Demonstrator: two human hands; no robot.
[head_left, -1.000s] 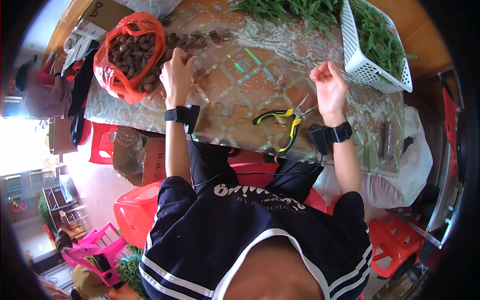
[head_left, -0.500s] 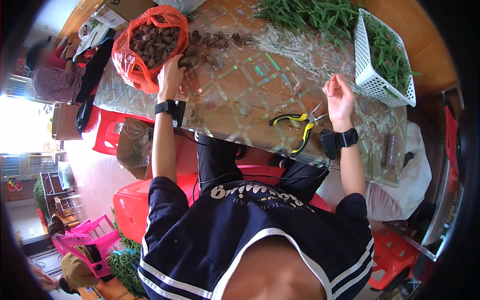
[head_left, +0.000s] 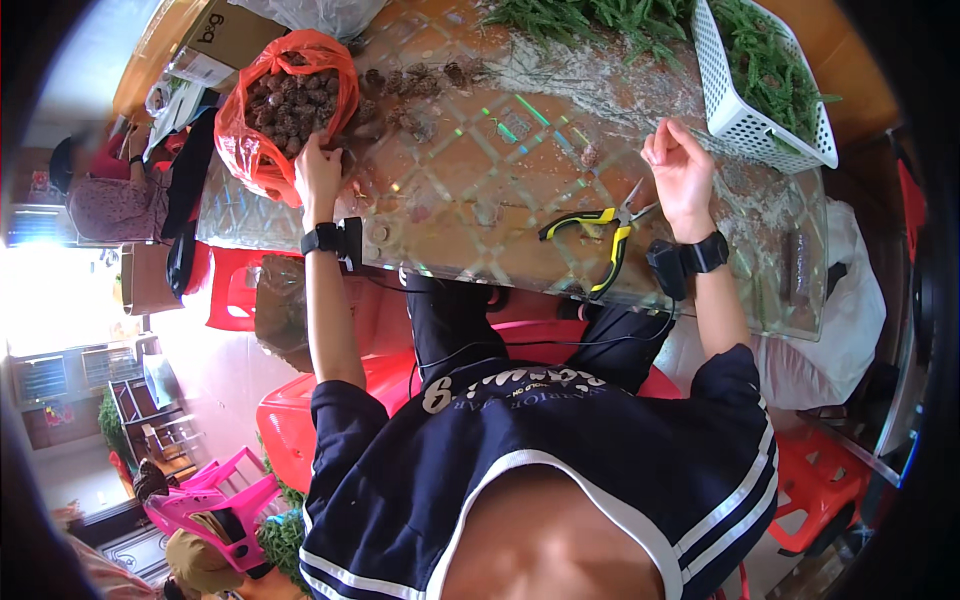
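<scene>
My left hand [head_left: 318,170] reaches to the edge of a red plastic bag [head_left: 262,150] full of brown pine cones [head_left: 285,100], its fingers curled by loose cones at the bag's mouth; what it grips is hidden. My right hand [head_left: 680,170] rests on the glass table [head_left: 480,190] with its fingers loosely curled, nothing visibly in it. Yellow-and-black pliers [head_left: 605,235] lie just left of the right wrist. More loose cones [head_left: 415,85] are scattered on the table beyond the left hand.
A white plastic basket [head_left: 750,120] of green sprigs [head_left: 765,65] stands at the far right, with more green sprigs [head_left: 580,20] piled behind. A cardboard box [head_left: 225,30] sits at the far left. Red plastic stools [head_left: 300,410] stand below the table. A person [head_left: 110,190] sits to the left.
My left hand has stayed at the bag's mouth while the view shifted. My right hand has lifted slightly and curled beside the pliers.
</scene>
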